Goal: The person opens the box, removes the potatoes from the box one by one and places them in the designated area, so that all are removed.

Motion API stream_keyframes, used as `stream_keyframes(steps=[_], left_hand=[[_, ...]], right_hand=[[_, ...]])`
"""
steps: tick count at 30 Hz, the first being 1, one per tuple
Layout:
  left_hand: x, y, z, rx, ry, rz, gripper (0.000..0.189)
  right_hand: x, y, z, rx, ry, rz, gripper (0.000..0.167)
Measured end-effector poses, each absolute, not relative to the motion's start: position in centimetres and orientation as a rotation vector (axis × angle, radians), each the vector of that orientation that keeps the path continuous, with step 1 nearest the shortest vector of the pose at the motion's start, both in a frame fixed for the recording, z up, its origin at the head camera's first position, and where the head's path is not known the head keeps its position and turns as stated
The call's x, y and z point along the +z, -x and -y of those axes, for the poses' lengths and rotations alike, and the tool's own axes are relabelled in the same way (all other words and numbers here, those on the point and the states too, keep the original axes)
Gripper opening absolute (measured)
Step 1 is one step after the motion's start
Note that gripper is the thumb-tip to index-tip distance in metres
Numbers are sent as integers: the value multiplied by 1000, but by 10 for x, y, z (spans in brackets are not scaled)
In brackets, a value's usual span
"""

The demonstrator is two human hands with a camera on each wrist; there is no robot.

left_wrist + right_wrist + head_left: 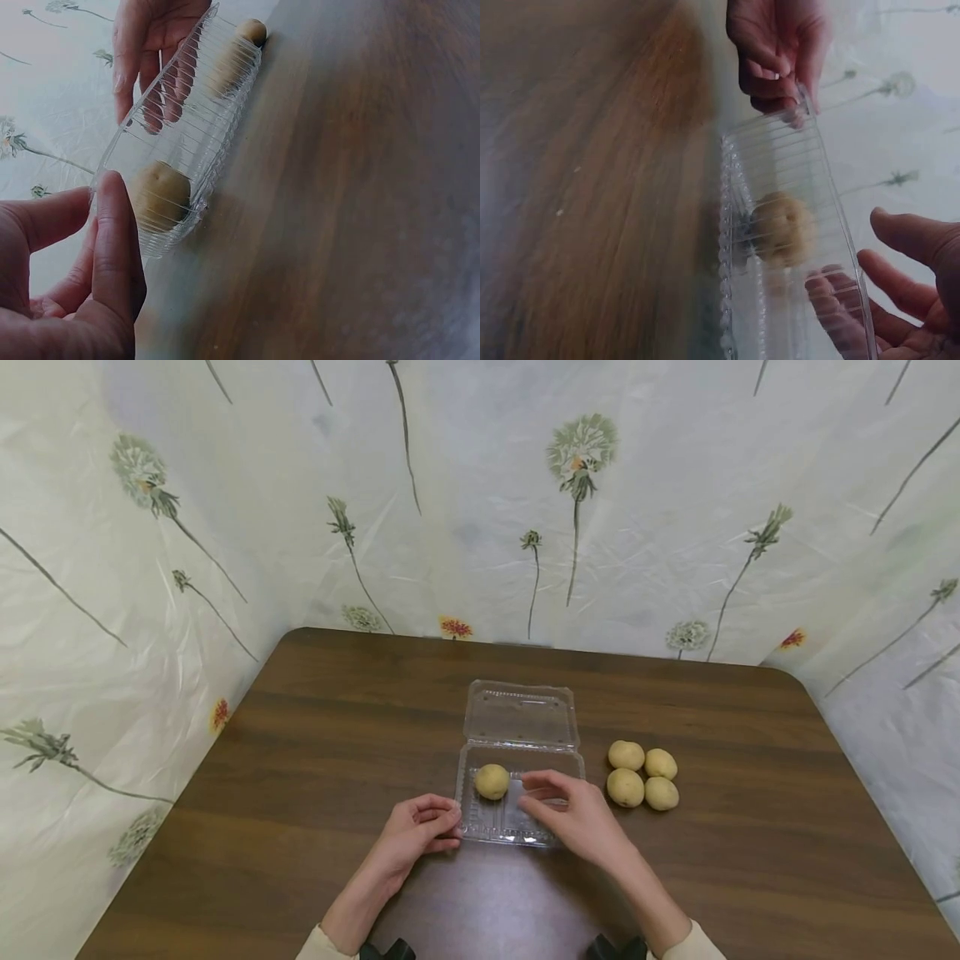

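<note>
A clear plastic clamshell container (pixel 517 837) lies on the table with its lid (pixel 521 714) folded back, away from me. One potato (pixel 492 782) sits in the left part of its base. My left hand (pixel 420 833) pinches the container's left rim between thumb and fingers, which the left wrist view shows closely. Over the right part of the base hangs my right hand (pixel 573 817), its fingers loosely bent and holding nothing. In the right wrist view, the right hand's fingertips (pixel 821 289) show through the clear wall, apart from the potato.
Several more potatoes (pixel 626 787) are grouped on the table to the right of the container. The brown wooden table (pixel 337 727) has rounded far corners. A pale sheet (pixel 480 468) printed with dandelions surrounds its back and sides.
</note>
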State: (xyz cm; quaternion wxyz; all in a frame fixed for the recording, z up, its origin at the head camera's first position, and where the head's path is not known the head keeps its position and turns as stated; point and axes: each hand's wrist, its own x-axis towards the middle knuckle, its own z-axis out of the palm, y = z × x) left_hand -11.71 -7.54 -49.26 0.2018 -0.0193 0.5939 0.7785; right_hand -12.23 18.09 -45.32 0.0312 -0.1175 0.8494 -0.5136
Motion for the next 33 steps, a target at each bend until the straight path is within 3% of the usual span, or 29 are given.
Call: stream_keyframes(steps=[33], left_hand=[[-490, 117, 75, 2158, 47, -1691, 28]], right_hand=[[-469, 151, -149, -1364, 194, -2739, 33]])
